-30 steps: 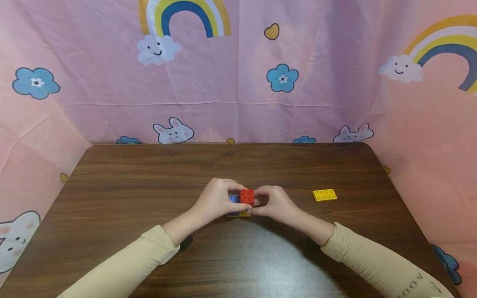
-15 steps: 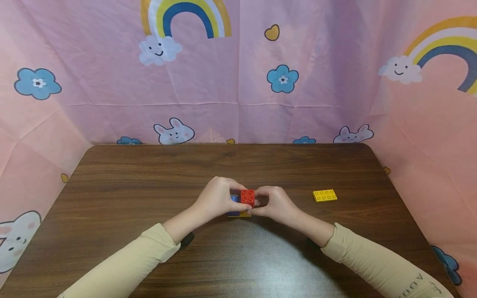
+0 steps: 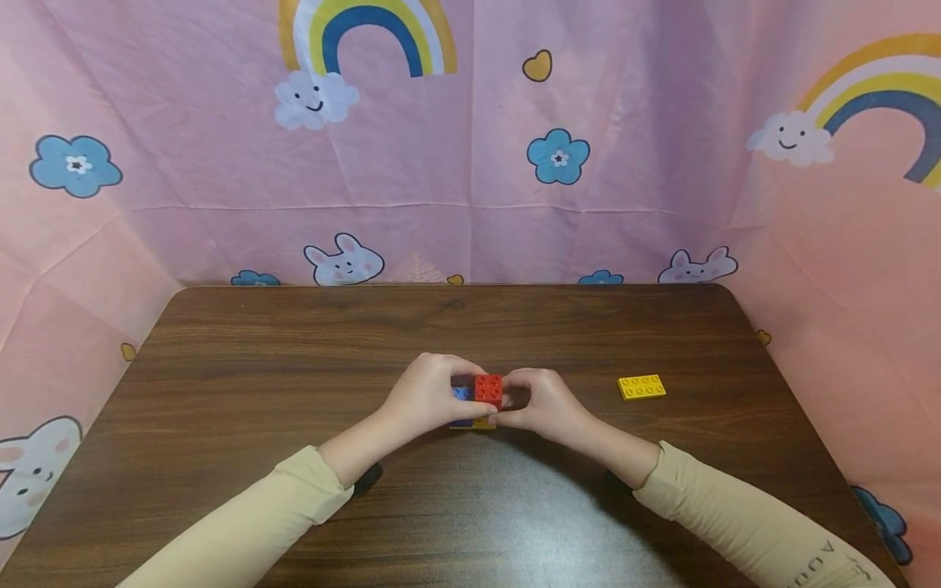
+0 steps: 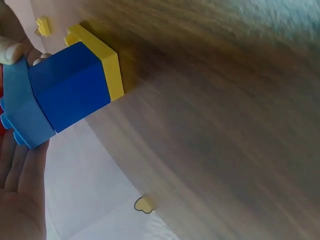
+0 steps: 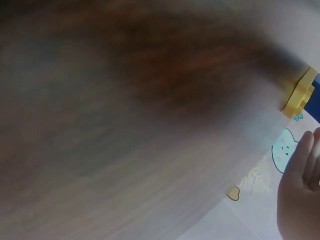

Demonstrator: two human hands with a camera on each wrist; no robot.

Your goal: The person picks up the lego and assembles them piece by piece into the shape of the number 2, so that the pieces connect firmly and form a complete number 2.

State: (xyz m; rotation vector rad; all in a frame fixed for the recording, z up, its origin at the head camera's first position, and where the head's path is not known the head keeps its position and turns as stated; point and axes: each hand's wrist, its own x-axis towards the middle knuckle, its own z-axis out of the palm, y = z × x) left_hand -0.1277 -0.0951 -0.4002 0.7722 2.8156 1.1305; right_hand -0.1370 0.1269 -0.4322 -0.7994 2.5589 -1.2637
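At the table's middle, both hands meet around a stack of toy building bricks. A red brick (image 3: 488, 389) with several studs tops its right end. Under it lies a light blue brick (image 4: 30, 110), then a dark blue brick (image 4: 72, 85) and a yellow plate (image 4: 113, 70) at the bottom. My left hand (image 3: 422, 394) pinches the red brick, thumb in front and fingers behind. My right hand (image 3: 547, 404) curves in from the right; its thumb and fingertips appear to hold the light blue brick beneath. The hands partly hide the stack, and the right wrist view is blurred.
A yellow plate with studs (image 3: 642, 387) lies alone to the right of the hands on the brown wooden table (image 3: 456, 318). A pink curtain (image 3: 412, 163) with printed rainbows, flowers and rabbits hangs behind and along both sides.
The left hand rocks very slightly over the stack: the blue studs beside the red brick are more covered half a second ago than now. The right hand holds its place.
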